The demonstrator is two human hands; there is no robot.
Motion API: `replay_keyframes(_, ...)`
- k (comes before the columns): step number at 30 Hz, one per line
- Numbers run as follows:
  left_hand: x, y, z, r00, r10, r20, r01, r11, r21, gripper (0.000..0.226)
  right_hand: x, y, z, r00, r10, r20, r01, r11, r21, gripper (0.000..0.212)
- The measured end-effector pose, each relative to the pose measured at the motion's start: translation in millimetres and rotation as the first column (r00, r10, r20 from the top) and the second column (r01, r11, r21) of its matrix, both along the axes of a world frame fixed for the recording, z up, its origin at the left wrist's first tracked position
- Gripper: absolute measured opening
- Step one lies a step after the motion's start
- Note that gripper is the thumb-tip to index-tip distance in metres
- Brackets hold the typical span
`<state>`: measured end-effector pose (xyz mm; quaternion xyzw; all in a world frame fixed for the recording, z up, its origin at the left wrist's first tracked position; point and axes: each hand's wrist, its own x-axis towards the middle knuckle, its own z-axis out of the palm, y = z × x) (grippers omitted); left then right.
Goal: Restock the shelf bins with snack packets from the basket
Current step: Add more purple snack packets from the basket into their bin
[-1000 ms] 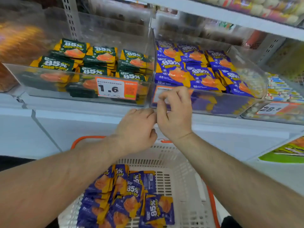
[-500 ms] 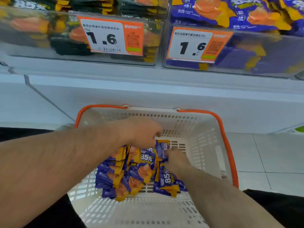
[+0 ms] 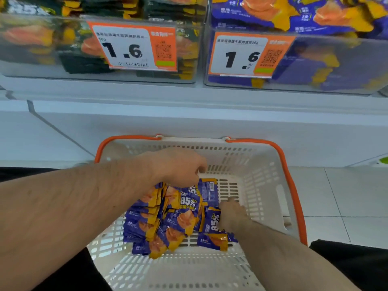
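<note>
Both hands [image 3: 180, 166] among basket packets [image 3: 184, 219]

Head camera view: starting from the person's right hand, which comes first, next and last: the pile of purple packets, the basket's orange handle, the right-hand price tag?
From the right hand:
1. Purple packets: nearest, touching the hand, in the basket just to its left.
2. Orange handle: next, along the basket's right rim.
3. Right-hand price tag: farthest, up on the front of the purple bin.

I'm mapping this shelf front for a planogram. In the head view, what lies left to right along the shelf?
Bin of dark green packets → its 1.6 price tag → bin divider → second 1.6 price tag → bin of purple packets.
</note>
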<state>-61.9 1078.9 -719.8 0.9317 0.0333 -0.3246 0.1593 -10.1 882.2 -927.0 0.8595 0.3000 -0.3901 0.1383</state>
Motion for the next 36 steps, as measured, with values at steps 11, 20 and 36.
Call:
replay_keyframes(11, -7.1, 17.4, 38.2, 0.937, 0.35, 0.0, -0.35, 0.936, -0.022, 0.054, 44.4, 46.4, 144.0, 0.726, -0.489, -0.484, 0.685, 0.577, 0.445, 0.009)
replay_keyframes(20, -5.5, -8.2, 71.4, 0.736, 0.655, -0.173, -0.568, 0.458, -0.683, 0.015, 45.1, 52.5, 251.4, 0.417, -0.496, -0.762, 0.899, 0.103, 0.425, 0.017)
replay_keyframes(36, -0.3, -7.9, 144.1, 0.575, 0.803, 0.156, -0.243, 0.349, -0.905, 0.008, 21.6, 45.0, 308.1, 0.864, -0.446, 0.235, -0.217, 0.09, 0.972, 0.053)
